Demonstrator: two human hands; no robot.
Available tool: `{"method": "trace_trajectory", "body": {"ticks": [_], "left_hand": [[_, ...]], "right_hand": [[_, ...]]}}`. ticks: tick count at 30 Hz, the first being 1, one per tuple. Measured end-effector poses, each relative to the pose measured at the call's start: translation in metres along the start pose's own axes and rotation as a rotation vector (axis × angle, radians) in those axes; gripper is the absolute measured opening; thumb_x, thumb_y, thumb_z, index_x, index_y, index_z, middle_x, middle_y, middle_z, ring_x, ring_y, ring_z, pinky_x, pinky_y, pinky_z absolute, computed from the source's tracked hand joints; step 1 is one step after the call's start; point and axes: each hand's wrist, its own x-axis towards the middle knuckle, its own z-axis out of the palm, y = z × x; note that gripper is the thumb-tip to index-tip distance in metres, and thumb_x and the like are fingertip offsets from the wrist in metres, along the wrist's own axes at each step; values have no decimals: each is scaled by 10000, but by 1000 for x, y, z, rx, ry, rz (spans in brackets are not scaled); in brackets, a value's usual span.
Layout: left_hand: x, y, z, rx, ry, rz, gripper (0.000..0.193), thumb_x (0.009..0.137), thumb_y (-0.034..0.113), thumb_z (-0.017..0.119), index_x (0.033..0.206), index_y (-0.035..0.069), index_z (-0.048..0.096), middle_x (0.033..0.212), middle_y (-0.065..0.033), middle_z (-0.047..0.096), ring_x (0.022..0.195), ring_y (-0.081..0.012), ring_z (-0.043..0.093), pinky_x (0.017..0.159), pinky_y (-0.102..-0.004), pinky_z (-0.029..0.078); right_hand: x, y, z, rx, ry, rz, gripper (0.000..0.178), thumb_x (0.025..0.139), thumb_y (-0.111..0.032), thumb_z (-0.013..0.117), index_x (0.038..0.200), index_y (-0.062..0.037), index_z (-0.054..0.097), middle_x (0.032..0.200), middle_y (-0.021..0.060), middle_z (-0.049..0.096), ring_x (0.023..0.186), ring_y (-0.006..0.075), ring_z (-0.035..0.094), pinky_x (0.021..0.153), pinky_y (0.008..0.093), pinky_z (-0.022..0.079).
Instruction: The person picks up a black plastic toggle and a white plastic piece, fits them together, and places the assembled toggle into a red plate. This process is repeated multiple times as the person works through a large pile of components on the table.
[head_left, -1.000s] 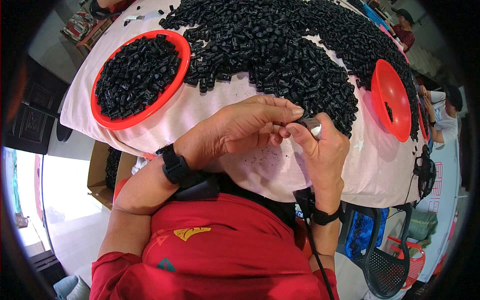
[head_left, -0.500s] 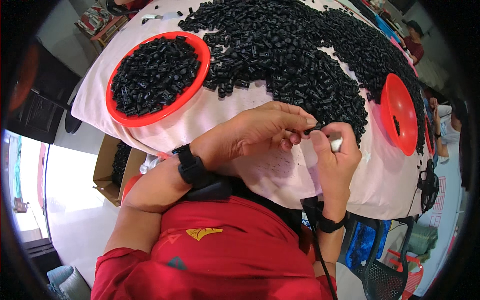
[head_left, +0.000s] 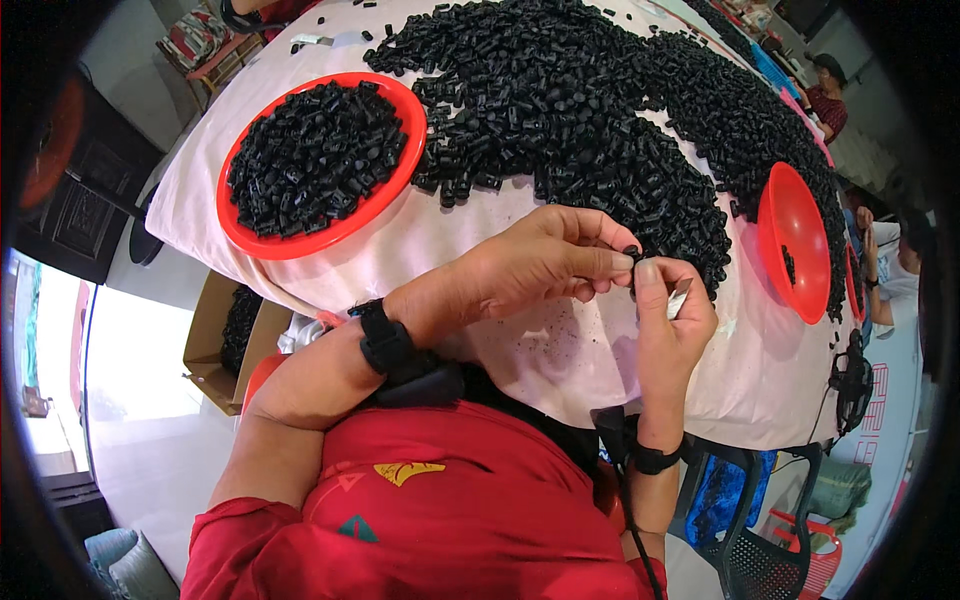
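My left hand [head_left: 545, 262] pinches a small black plastic piece [head_left: 632, 253] between thumb and index finger, just above the table's near part. Close beside it, my right hand [head_left: 672, 325] is closed around a small whitish, flat tool [head_left: 679, 298]; most of it is hidden in the fingers, so its kind cannot be told. The right thumb and index fingertips meet the left fingertips at the black piece. Behind both hands spreads a large heap of similar black pieces [head_left: 560, 110]. Dark specks lie on the pink cloth below the hands.
A red bowl [head_left: 409, 150] full of black pieces stands at left; a tilted red bowl [head_left: 805, 235] with a few stands at right. A cardboard box [head_left: 207, 330] of black pieces is below the table's left edge. Far off is another person [head_left: 828, 100]; a black chair [head_left: 765, 560] stands lower right.
Both hands stay together at nearly the same spot. The right hand has turned a little, and the whitish tool now shows a thinner, flatter side. The view has shifted slightly.
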Motion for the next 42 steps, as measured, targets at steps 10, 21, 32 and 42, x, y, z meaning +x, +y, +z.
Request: {"method": "trace_trajectory", "body": {"ticks": [10,21,32,42], "left_hand": [[-1,5,0,34,20,-14,178,929,199,614,1055,73,626,832,47,592,732,-41,535,618,-190,405],[-1,4,-1,14,-112,-54,218,952,194,572,1110,48,607,871,36,592,717,-28,511,618,-173,409],[-2,3,-3,44,-141,-60,264,950,186,575,1157,23,592,865,37,584,719,-31,501,635,-175,411],[-3,5,-1,129,-110,-57,222,953,172,570,1126,39,613,876,42,594,718,-25,495,638,-174,407]], "right_hand": [[-1,-8,-4,-98,-53,-34,236,861,-231,714,842,-15,622,688,-29,576,623,27,457,547,189,374],[1,-10,-7,-200,-168,-37,482,764,-451,772,824,-4,603,599,26,588,579,51,534,511,229,443],[1,-8,-9,-382,-178,-76,563,738,-562,729,775,-17,592,553,43,563,521,98,554,488,254,444],[2,-5,-7,-297,-199,-48,577,754,-568,723,738,-10,578,562,36,550,526,76,504,494,250,434]]}}
